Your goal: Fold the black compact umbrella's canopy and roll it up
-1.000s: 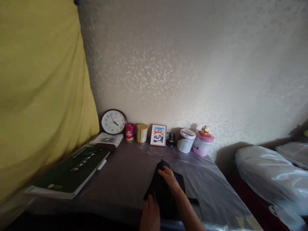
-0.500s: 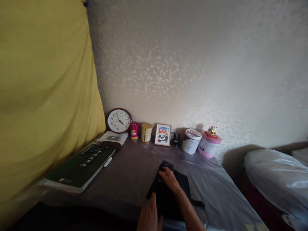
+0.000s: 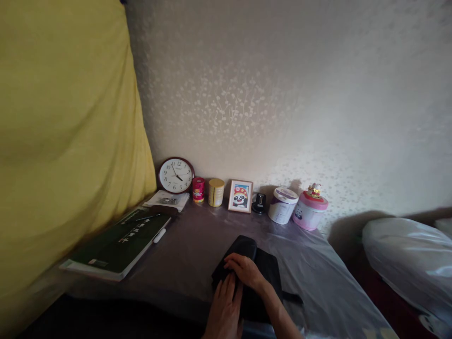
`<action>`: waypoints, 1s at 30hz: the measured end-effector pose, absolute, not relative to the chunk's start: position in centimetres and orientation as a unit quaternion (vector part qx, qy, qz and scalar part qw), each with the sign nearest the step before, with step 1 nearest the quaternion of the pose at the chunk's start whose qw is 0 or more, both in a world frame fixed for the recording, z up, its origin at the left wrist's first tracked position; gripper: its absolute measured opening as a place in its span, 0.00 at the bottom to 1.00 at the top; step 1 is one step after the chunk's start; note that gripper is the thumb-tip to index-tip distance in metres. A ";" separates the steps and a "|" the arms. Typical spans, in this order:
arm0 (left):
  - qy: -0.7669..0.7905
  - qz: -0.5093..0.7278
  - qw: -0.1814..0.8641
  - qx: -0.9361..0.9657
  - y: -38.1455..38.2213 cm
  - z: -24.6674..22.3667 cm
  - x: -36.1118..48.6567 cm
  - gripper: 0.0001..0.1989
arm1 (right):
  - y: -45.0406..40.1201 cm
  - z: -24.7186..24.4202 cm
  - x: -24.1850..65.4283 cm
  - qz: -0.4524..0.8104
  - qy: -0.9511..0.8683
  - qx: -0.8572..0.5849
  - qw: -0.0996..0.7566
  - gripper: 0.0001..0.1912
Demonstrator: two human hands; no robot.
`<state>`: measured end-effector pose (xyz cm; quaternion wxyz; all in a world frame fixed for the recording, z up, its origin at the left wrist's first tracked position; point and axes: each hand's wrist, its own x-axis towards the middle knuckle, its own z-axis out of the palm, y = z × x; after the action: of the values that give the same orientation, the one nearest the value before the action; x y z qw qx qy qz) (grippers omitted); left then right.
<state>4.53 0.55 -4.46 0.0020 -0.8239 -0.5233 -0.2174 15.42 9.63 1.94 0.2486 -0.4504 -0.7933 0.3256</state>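
Observation:
A black fabric item [image 3: 264, 268], which looks like a folded bag, lies at the front of the table, a dark strap [image 3: 292, 298] sticking out on its right. My left hand [image 3: 225, 301] lies on its near left part with fingers stretched forward. Just above it, my right hand [image 3: 247, 270] reaches across from the right, its fingers bent and pressed together on the fabric's upper fold. The two hands almost touch. The right thumb is mostly hidden, as is the spot under both hands' fingertips.
A large dark green book [image 3: 120, 242] with a pen and a white marker [image 3: 159, 236] lies left. Along the wall stand a clock [image 3: 176, 175], red tin [image 3: 198, 190], yellow tin [image 3: 216, 192], picture frame [image 3: 240, 196], white tub [image 3: 283, 207] and pink-lidded tub [image 3: 309, 214].
My left hand has moved forward onto the black item and its fingers have straightened. My right hand has shifted slightly towards me and to the left, off the top fold.

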 end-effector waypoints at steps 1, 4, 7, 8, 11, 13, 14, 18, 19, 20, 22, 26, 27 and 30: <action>-0.534 -0.214 -0.004 -0.818 0.6 -5.0 4.7 0.37 | 9.2 2.1 15.3 0.308 -0.808 -0.444 0.237 0.14; -0.567 -0.210 -0.013 -0.796 0.6 -5.8 5.1 0.34 | 8.1 2.7 15.4 0.252 -0.845 -0.418 0.217 0.13; -0.567 -0.202 -0.019 -0.798 0.4 -5.7 5.3 0.33 | 7.3 3.2 16.0 0.262 -0.856 -0.381 0.232 0.13; -0.567 -0.199 -0.014 -0.799 0.2 -5.6 5.4 0.34 | 7.2 3.2 16.2 0.268 -0.853 -0.374 0.245 0.14; -0.597 -0.189 0.023 -0.779 -0.2 -5.5 5.7 0.33 | 7.1 2.8 16.8 0.237 -0.857 -0.365 0.275 0.15; -0.619 -0.176 0.046 -0.764 -0.5 -5.6 6.1 0.31 | 7.2 2.2 17.0 0.194 -0.878 -0.349 0.265 0.16; -0.622 -0.167 0.055 -0.763 -0.6 -5.7 6.2 0.30 | 7.4 1.9 17.1 0.175 -0.887 -0.343 0.256 0.16; -0.626 -0.133 0.079 -0.765 -0.7 -5.7 6.5 0.33 | 8.8 1.0 17.4 0.127 -0.899 -0.351 0.232 0.17; -0.627 -0.128 0.080 -0.764 -0.7 -5.6 6.5 0.34 | 9.3 0.9 17.5 0.116 -0.900 -0.353 0.227 0.17; -0.629 -0.124 0.078 -0.763 -0.6 -5.6 6.5 0.34 | 9.9 0.8 17.6 0.105 -0.903 -0.354 0.221 0.18; -0.636 -0.114 0.067 -0.760 -0.6 -5.3 6.5 0.33 | 11.2 0.8 17.9 0.083 -0.907 -0.356 0.209 0.18; -0.649 -0.085 0.028 -0.755 -0.6 -4.6 6.6 0.32 | 14.0 0.8 18.6 0.040 -0.904 -0.386 0.178 0.18; -0.651 -0.079 0.016 -0.755 -0.6 -4.4 6.6 0.32 | 14.7 0.8 18.8 0.032 -0.901 -0.399 0.168 0.18; -0.656 -0.065 -0.015 -0.752 -0.5 -4.0 6.8 0.32 | 16.5 0.7 19.1 0.022 -0.882 -0.455 0.120 0.19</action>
<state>6.77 -0.50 -4.01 -0.0155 -0.7517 -0.6561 -0.0645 19.08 16.52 0.67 0.1199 -0.4553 -0.8820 0.0219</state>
